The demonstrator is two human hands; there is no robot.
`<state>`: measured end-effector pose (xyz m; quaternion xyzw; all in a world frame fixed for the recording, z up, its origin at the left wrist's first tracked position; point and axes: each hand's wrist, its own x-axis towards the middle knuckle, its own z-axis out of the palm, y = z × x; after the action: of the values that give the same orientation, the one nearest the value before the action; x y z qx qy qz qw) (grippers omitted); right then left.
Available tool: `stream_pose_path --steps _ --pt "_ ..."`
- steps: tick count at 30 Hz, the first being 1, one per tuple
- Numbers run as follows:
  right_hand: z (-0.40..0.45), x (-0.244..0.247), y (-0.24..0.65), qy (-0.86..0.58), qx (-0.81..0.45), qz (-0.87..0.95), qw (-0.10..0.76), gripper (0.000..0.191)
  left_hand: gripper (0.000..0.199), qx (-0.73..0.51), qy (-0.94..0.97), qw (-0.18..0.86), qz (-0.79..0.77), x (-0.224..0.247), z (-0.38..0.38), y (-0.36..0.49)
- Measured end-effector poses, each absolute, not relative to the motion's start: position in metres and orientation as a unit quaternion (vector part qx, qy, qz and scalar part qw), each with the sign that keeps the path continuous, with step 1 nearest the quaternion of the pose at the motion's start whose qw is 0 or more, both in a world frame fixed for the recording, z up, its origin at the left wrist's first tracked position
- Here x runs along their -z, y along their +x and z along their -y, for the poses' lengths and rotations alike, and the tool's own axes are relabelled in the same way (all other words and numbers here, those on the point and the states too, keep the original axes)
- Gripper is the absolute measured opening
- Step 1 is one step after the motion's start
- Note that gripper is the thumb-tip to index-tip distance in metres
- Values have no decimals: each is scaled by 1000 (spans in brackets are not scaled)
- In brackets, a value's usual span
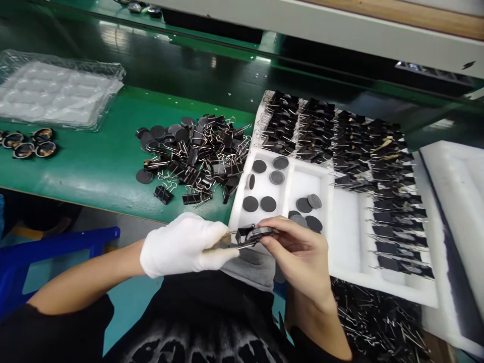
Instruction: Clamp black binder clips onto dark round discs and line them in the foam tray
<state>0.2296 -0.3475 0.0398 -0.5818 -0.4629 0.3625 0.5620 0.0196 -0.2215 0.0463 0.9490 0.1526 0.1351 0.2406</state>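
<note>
**Green tabletop point(94, 174), foam tray point(348, 237) at its right**

Largest first. We log the green surface running across the left and back. The white foam tray overlaps our front edge; rows of black clips point(317, 126) fill its back and right side. Six discs point(250, 203) sit apart in its left compartment, more overlap in the next one. Far left, a clear plastic tray point(104, 108). Between the two trays we note a heap of loose clips point(192, 156), discs mixed in at its left.

Our hands meet low, at the foam tray's near left corner. Left hand point(185, 244), white-gloved: thumb and forefinger nearly together, pinching wire handles. Right hand point(302, 247), bare: thumb and fingertips closed on a grey disc point(260, 232). The binder clip point(241, 235) lies directly between them, its mouth toward the right; we cannot tell how firmly it grips the disc.
</note>
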Motion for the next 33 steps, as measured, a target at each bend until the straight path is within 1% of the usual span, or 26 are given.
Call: stream_pose_path --steps 2,4,5,6,8,9,10,11,14,16,19,21,24,26,29,33 --pt "346 -38 231 -571 -351 486 560 31 39 -145 946 250 -147 -46 221 20" --pt "345 -36 234 -539 -323 530 569 38 40 -146 928 299 -165 -47 222 20" --pt "345 -34 236 -518 -300 557 576 42 41 -139 906 354 -187 -48 224 21" --pt "345 -32 238 -498 -272 582 582 46 43 -125 866 434 -213 -48 227 22" --pt "346 -28 242 -472 -221 626 579 54 52 -88 736 618 -262 -49 235 25" --pt "347 -27 245 -466 -205 646 569 57 55 -71 662 691 -281 -49 238 28" --pt "347 -27 247 -461 -201 665 552 59 56 -60 601 740 -296 -49 241 30" --pt "348 -28 249 -463 -211 677 532 62 55 -60 562 763 -313 -49 243 32" --pt "346 -40 259 -513 -261 671 467 67 39 -108 543 752 -358 -46 243 34" --pt "339 -54 266 -575 -259 647 429 61 33 -145 552 733 -369 -44 239 31" --pt "321 -74 273 -631 -189 653 374 44 32 -176 558 717 -377 -39 235 21" --pt "306 -83 275 -641 -133 685 319 35 33 -188 559 714 -377 -35 234 13" --pt "282 -87 273 -654 -34 725 211 28 34 -190 561 713 -375 -29 236 1" --pt "267 -83 269 -656 15 738 159 25 35 -183 562 712 -380 -25 238 -6" --pt "248 -71 260 -635 27 760 134 25 36 -180 559 708 -393 -20 241 -16" --pt "221 -55 253 -624 6 768 145 40 32 -200 553 691 -420 -21 239 -21"
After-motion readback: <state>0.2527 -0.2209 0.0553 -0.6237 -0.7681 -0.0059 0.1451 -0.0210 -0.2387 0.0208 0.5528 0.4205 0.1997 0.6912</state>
